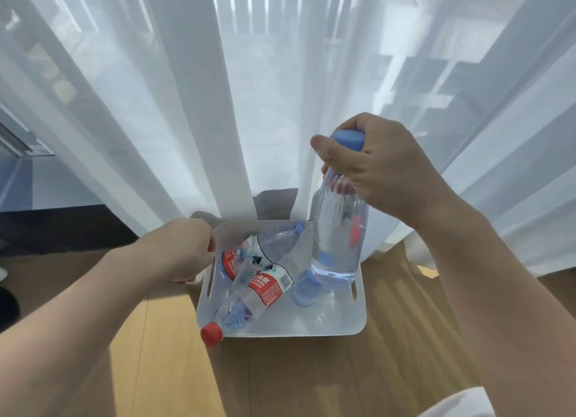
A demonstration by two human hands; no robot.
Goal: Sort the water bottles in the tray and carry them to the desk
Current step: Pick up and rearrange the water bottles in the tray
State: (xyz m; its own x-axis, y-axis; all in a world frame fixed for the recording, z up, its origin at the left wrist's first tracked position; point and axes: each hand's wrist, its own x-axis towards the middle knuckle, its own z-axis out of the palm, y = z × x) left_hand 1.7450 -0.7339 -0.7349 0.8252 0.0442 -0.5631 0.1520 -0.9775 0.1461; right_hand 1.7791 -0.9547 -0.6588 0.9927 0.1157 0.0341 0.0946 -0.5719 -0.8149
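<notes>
A white tray [330, 323] sits on the wooden floor by the curtain. My right hand [377, 164] grips the neck of an upright clear bottle with a blue cap [339, 239], its base just above or at the tray's right side. My left hand [184, 251] grips the tray's left rim. Inside the tray lies a red-capped bottle with a red label [249, 301], its cap sticking over the front left edge. A blue-capped bottle [277, 239] lies behind it, and a small bluish bottle [305, 287] is partly hidden behind the held one.
A sheer white curtain [265, 89] hangs directly behind the tray and brushes its far edge. A dark floor strip [62, 226] runs at the left. Wooden floor [296, 376] stretches in front of the tray. A white sleeve shows at the bottom right.
</notes>
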